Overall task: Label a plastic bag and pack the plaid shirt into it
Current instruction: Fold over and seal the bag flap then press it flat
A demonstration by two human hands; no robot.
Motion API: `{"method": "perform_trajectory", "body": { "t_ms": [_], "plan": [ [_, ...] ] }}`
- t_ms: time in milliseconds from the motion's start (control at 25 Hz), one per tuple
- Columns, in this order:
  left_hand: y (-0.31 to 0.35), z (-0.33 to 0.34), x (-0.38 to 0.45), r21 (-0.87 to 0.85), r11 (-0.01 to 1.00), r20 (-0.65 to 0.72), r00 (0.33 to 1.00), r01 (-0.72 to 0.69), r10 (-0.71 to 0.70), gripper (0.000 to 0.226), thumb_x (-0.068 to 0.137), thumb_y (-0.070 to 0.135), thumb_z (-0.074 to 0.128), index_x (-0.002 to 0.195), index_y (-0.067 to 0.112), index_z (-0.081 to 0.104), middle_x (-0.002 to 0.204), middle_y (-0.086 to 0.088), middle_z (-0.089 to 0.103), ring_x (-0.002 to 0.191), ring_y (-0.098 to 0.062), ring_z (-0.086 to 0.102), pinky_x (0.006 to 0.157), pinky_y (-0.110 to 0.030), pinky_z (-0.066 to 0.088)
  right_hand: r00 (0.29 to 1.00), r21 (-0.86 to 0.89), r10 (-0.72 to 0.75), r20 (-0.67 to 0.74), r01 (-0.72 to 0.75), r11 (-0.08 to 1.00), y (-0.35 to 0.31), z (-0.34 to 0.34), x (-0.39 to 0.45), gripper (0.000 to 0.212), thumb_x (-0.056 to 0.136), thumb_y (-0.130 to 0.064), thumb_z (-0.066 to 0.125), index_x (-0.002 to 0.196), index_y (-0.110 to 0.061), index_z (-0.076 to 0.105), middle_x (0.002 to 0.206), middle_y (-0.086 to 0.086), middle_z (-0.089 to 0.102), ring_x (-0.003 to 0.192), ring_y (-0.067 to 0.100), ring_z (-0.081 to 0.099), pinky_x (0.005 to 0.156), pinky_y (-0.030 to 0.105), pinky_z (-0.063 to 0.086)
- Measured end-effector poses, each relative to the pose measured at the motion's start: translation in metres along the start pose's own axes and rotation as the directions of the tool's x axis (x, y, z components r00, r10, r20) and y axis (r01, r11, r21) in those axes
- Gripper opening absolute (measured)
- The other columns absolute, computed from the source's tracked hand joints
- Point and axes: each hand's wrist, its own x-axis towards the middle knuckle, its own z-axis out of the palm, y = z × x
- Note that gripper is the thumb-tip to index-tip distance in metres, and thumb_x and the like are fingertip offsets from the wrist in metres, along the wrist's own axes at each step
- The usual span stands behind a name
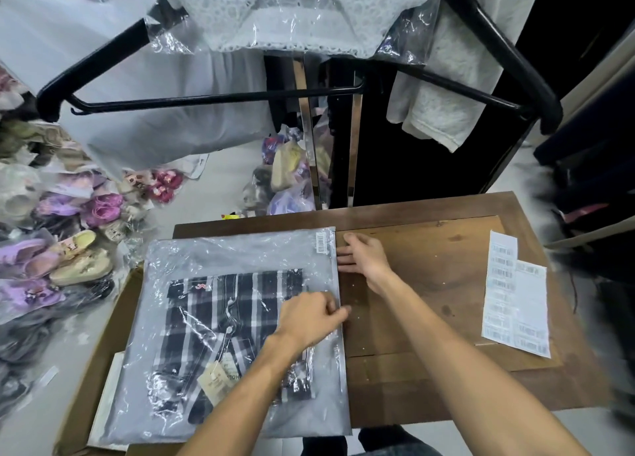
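Plaid shirt (237,321) bagged, label (321,242) on; left hand (311,318) pinches the plastic bag (192,259) edge mid-frame, right hand (364,259) flat, holding nothing; sealing next.

Left hand (311,316), centre of frame: palm down, fingers curled, thumb and fingertips pinched together pointing right. Right hand (364,258), just above it: palm down, fingers extended leftward, flat. Both forearms bare, entering from the lower edge.
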Motion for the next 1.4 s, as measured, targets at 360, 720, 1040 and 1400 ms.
{"method": "perform_trajectory", "body": {
  "t_ms": [360,720,1040,1400],
  "plan": [
    [-0.026,-0.034,0.088,-0.016,0.999,-0.209,0.977,0.038,-0.041,0.041,0.106,0.037,0.042,0.147,0.038,0.044,0.129,-0.004,0.068,0.115,-0.030,0.065,0.090,-0.042,0.053,0.992,-0.402,-0.118,-0.048,0.089,0.911,-0.012,0.010,0.020,0.026,0.098,-0.042,0.059,0.109,-0.022,0.072,0.086,0.008,0.079,0.060,0.023,0.075,0.043,0.028,0.053],
    [-0.036,-0.036,0.116,-0.111,0.993,0.051,0.998,0.031,-0.026,0.050,0.104,0.051,0.041,0.154,0.052,0.031,0.140,-0.010,0.063,0.131,-0.031,0.056,0.106,-0.035,0.044,0.959,-0.584,-0.190,-0.210,0.032,0.811,-0.013,0.025,0.029,0.035,0.089,-0.045,0.065,0.057,-0.030,0.067,0.059,0.000,0.075,0.050,0.016,0.072,0.073,0.041,0.064],
    [-0.039,-0.041,0.121,-0.115,0.992,0.183,0.983,0.054,-0.032,0.056,0.101,0.062,0.037,0.154,0.058,0.021,0.157,-0.008,0.048,0.143,-0.030,0.045,0.116,-0.038,0.037,0.952,-0.591,-0.205,-0.229,0.032,0.806,-0.009,0.027,0.019,0.032,0.088,-0.045,0.063,0.063,-0.028,0.073,0.058,0.004,0.075,0.051,0.017,0.072,0.075,0.040,0.064],
    [-0.040,-0.036,0.124,-0.065,0.997,0.192,0.981,0.044,-0.031,0.062,0.100,0.058,0.042,0.155,0.058,0.014,0.151,-0.017,0.049,0.142,-0.034,0.045,0.116,-0.040,0.037,0.947,-0.560,-0.136,-0.291,-0.053,0.827,0.019,0.025,-0.002,0.031,0.081,-0.050,0.067,0.084,-0.023,0.082,0.074,0.004,0.079,0.073,0.026,0.077,0.080,0.039,0.063]
  ]
}}
